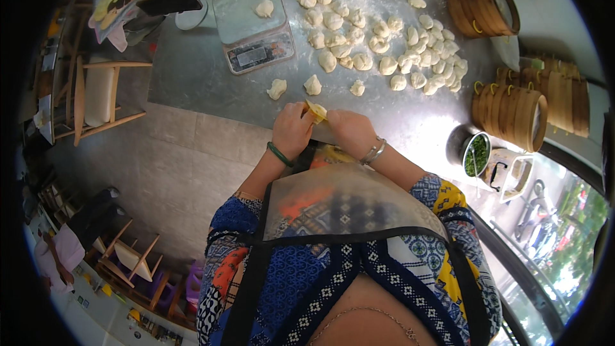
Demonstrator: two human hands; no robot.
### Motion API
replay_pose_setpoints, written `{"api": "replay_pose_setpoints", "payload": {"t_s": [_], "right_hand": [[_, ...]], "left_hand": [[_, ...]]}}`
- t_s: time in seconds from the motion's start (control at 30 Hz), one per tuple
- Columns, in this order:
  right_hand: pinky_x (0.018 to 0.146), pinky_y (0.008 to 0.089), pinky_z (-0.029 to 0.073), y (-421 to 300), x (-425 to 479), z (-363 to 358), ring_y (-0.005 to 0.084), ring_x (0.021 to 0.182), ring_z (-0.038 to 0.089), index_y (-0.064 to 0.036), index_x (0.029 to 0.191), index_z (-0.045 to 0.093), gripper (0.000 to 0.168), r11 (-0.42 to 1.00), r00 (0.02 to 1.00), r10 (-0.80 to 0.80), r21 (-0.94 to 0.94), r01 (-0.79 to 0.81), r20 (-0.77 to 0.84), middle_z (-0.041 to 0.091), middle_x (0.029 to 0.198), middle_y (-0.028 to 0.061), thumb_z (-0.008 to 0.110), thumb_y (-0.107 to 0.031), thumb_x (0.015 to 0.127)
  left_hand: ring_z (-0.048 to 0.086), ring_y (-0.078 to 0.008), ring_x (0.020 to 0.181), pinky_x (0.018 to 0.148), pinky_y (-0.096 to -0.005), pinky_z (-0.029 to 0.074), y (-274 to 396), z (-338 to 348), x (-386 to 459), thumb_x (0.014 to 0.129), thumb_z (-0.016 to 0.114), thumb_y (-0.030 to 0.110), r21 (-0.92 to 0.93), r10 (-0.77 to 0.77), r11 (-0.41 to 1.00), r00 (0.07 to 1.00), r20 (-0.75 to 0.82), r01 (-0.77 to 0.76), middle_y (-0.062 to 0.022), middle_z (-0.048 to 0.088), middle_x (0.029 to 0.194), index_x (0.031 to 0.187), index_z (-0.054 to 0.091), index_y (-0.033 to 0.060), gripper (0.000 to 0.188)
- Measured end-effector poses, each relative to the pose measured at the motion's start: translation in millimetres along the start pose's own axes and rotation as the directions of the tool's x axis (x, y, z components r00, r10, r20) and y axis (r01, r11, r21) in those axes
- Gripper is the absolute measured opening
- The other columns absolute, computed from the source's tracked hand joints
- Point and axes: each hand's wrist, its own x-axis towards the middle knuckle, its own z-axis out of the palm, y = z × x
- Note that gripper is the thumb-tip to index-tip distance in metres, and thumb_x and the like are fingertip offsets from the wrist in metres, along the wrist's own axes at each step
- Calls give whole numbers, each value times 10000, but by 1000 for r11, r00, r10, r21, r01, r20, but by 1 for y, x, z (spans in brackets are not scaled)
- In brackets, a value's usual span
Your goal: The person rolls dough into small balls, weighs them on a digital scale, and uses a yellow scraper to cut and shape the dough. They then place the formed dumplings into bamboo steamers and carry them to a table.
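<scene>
A small yellow item, whose kind I cannot tell, is held between my two hands at the near edge of the metal table. The fingers of my left hand close on its left side, and my right hand grips its right side. Just beyond my hands lie three separate dough pieces, one of them a dough lump straight ahead. Farther back, many dough pieces spread over the floured tabletop. A digital kitchen scale at the back left carries one dough lump.
Bamboo steamers stand along the right side. Near them are a metal bowl of chopped greens and a container. A phone is above a white bowl at left. A wooden chair and a person are farther left.
</scene>
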Motion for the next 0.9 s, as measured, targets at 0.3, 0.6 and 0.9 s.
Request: {"api": "replay_pose_setpoints", "payload": {"t_s": [0.3,0.6,0.9], "right_hand": [[605,416,474,7,-28,-4,306,733,582,-54,866,483,110,998,998,64,-21,-64,-5,577,757,114,513,-87,765],[560,408,457,16,-76,-19,314,641,562,-31,856,478,108,957,944,273,154,-246,-184,548,716,134,524,-66,765],[559,412,457,14,-93,-15,333,652,560,-24,856,475,130,910,892,387,255,-328,-234,547,727,145,533,-51,743]], "left_hand": [[513,-325,861,726,-401,438,-7,-18,-22,673,605,33,-154,-126,981,992,-31,120,-140,525,909,850,545,32,187],[521,-317,845,737,-401,435,-85,-105,86,713,613,52,113,-166,968,905,-392,226,-129,539,893,884,547,38,184],[520,-285,876,787,-407,411,-113,-97,171,718,560,49,515,174,855,968,-179,-58,-63,554,877,901,619,131,209]]}}
